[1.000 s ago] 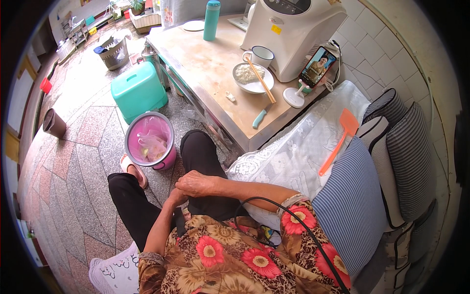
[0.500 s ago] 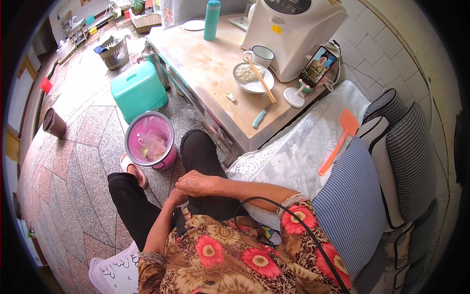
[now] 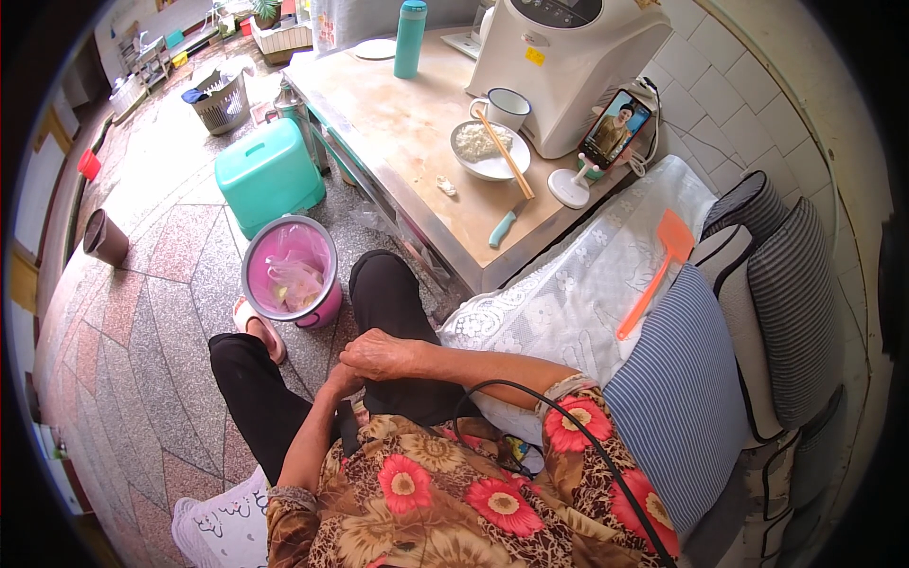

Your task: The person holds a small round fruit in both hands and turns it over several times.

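My right hand (image 3: 377, 354) rests over my left hand (image 3: 343, 380) above my lap, between my black-trousered knees. The right hand's fingers are closed around the left one, whose own fingers are hidden beneath. No object shows in either hand. Closest to them is a pink bin (image 3: 322, 308) with a grey rim and crumpled plastic bags inside. On the table beyond stands a white bowl (image 3: 492, 166) of pale, crumbly food, with wooden chopsticks (image 3: 505, 156) laid across it. A knife with a turquoise handle (image 3: 503, 230) lies near the table's corner, beside a small white scrap (image 3: 446, 186).
The table (image 3: 398, 133) also carries an enamel mug (image 3: 508, 107), a turquoise bottle (image 3: 409, 40), a white appliance (image 3: 559, 71) and a phone (image 3: 615, 130) on a stand. Right of me, an orange fly swatter (image 3: 649, 270) lies near striped cushions (image 3: 677, 398). A turquoise box (image 3: 268, 175) stands behind the bin.
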`<action>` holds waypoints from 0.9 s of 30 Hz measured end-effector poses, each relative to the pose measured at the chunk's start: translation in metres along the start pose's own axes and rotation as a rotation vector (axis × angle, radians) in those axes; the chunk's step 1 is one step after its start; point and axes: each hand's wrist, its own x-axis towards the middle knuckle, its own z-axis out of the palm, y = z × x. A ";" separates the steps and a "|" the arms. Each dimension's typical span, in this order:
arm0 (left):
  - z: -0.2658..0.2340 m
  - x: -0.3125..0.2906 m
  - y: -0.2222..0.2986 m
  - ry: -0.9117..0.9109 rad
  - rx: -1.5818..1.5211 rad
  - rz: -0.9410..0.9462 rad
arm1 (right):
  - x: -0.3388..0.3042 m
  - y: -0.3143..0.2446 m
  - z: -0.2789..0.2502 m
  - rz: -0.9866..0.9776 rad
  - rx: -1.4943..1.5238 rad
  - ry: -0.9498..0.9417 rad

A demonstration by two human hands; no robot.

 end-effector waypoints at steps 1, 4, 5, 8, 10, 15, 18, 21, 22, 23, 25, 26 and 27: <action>-0.002 0.000 0.004 -0.002 0.010 0.003 | 0.000 0.000 0.000 0.002 -0.001 -0.001; -0.005 -0.001 0.009 -0.017 0.032 -0.016 | 0.000 0.000 0.000 0.000 0.000 -0.001; -0.005 -0.002 0.009 -0.024 0.039 -0.027 | 0.000 -0.001 0.000 -0.002 0.001 -0.001; -0.004 -0.002 0.006 -0.030 0.039 -0.033 | 0.000 -0.001 -0.001 0.002 0.005 -0.006; -0.003 -0.001 0.005 -0.018 0.037 -0.023 | 0.000 -0.003 -0.003 0.002 0.005 -0.013; -0.001 -0.001 0.004 -0.006 0.036 -0.007 | 0.000 -0.004 -0.005 -0.005 0.011 -0.011; -0.002 -0.002 0.003 -0.002 0.040 -0.004 | 0.000 -0.003 -0.004 -0.003 0.008 -0.017; -0.002 -0.001 0.003 0.002 0.038 0.000 | 0.000 -0.002 -0.002 0.006 0.004 -0.020; -0.002 -0.001 0.002 0.003 0.037 -0.001 | 0.000 -0.001 -0.002 0.006 0.005 -0.019; -0.002 -0.001 0.002 0.004 0.034 0.000 | 0.000 -0.001 -0.002 0.006 0.005 -0.018; -0.001 -0.002 0.002 0.007 0.030 -0.007 | 0.000 -0.003 -0.004 -0.001 0.009 -0.013; -0.002 -0.002 0.002 0.010 0.027 -0.011 | 0.000 -0.003 -0.005 -0.004 0.011 -0.010; -0.002 -0.002 0.003 0.011 0.022 -0.012 | 0.000 -0.003 -0.005 -0.001 0.005 -0.012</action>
